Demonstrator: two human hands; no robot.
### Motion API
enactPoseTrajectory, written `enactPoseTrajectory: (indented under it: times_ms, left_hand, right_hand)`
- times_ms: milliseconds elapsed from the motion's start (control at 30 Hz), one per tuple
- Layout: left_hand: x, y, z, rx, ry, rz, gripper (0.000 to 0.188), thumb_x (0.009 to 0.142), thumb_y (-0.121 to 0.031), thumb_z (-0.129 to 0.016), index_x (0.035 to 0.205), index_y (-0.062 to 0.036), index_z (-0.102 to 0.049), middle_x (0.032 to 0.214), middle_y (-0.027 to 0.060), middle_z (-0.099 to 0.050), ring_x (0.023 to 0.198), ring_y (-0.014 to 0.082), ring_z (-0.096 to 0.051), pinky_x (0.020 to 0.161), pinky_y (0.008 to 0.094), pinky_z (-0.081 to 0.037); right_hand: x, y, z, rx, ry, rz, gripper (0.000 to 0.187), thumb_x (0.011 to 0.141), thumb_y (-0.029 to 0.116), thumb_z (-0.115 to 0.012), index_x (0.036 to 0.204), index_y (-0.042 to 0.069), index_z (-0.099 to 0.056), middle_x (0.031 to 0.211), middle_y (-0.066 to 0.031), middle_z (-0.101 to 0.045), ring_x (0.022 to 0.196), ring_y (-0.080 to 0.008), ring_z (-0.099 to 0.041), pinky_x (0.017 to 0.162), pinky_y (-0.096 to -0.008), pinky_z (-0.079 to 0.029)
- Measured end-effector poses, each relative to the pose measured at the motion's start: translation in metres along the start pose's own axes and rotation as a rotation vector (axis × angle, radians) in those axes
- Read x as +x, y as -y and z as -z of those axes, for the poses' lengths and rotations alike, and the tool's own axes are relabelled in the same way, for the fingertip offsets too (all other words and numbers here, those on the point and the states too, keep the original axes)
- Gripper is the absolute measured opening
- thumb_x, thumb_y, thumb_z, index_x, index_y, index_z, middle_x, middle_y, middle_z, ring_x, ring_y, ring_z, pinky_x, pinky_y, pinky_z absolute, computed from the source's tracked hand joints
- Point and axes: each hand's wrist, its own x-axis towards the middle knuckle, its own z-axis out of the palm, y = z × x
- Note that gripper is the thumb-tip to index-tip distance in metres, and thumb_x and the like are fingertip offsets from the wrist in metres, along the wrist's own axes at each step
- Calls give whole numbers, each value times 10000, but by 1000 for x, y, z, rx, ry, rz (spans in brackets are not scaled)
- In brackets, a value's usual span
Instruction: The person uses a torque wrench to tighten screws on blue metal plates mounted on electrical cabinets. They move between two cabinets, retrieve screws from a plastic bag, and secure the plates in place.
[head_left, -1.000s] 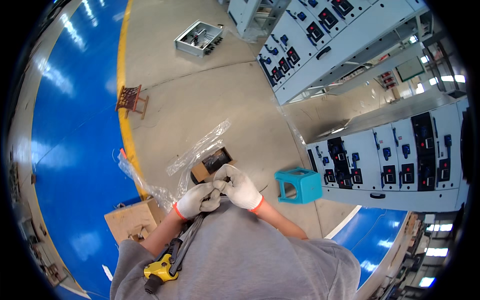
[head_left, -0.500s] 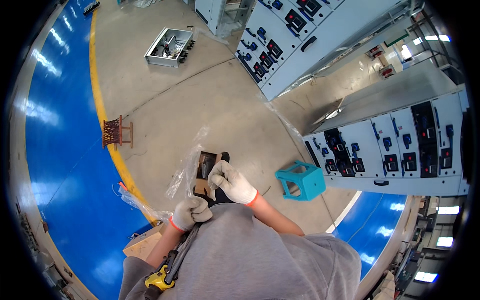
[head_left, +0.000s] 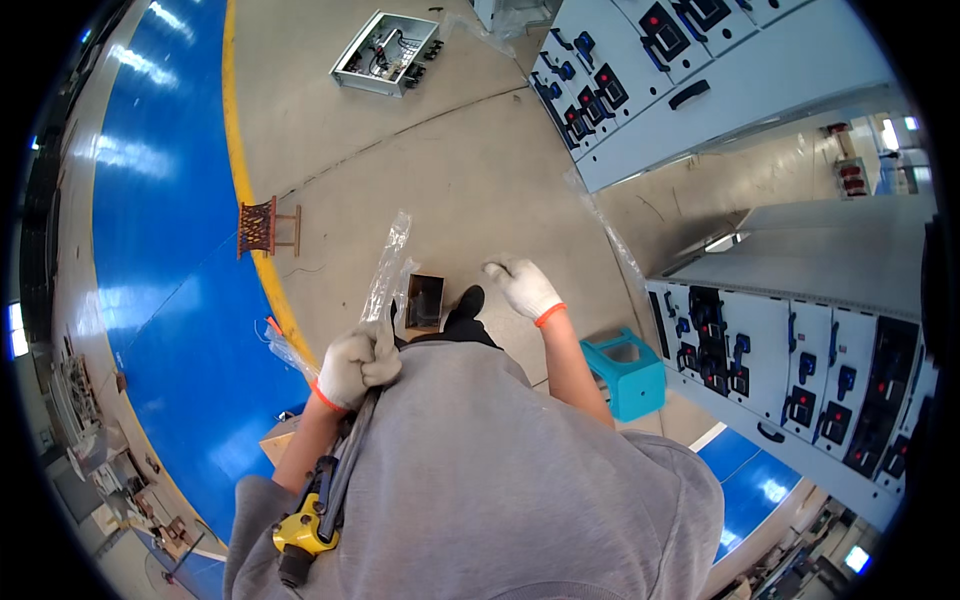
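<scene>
My left hand, in a white glove with an orange cuff, is closed in front of my grey shirt. What its curled fingers hold, if anything, is hidden. A yellow-and-black tool with a grey shaft lies between my left forearm and my body. My right hand, gloved alike, is raised away to the right with its fingertips pressed together. Anything in that pinch is too small to make out. Below and between the hands, an open cardboard box with dark contents stands on the floor beside my black shoe.
Clear plastic wrap lies left of the box. A teal stool stands at right, before grey switch cabinets. A small wooden stool sits by the yellow line. Farther off is an open metal enclosure with wiring.
My right hand has moved right and forward, away from my left hand. The left hand stays closed, a little farther left. The whole view has shifted, uncovering more of the box and shoe.
</scene>
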Motion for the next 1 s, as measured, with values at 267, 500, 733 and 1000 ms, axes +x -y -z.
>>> enactPoseTrajectory:
  times_ms: [267,500,733,1000]
  left_hand:
    - [99,-63,-11,-316,-108,124,62,903,-151,-491,854,-121,-513,557,-72,-245,449,92,-233,452,293,-215]
    - [161,-141,19,-320,-117,149,152,889,-75,-464,959,-119,-591,577,-65,-284,439,88,-271,437,281,-246]
    - [257,-253,45,-318,76,264,232,807,31,-446,966,-92,-563,727,-29,-427,475,106,-336,466,259,-274]
    - [351,-346,39,-299,275,442,225,794,48,-438,941,-99,-525,669,1,-427,499,131,-341,484,293,-296]
  right_hand:
    - [55,8,51,255,74,-431,316,1062,214,-502,1197,-20,-668,730,-29,-559,646,-129,-558,654,-319,-496]
    - [152,15,13,352,104,-363,331,1048,146,-520,1304,-42,-615,818,-43,-628,755,-153,-626,787,-310,-544]
    - [298,89,-32,156,190,-346,366,1017,155,-566,1344,-2,-619,994,-138,-705,896,-191,-669,834,-365,-555]
    - [402,61,-79,490,221,-235,232,965,42,-529,1137,49,-685,1118,-100,-724,1074,-192,-640,963,-328,-511]
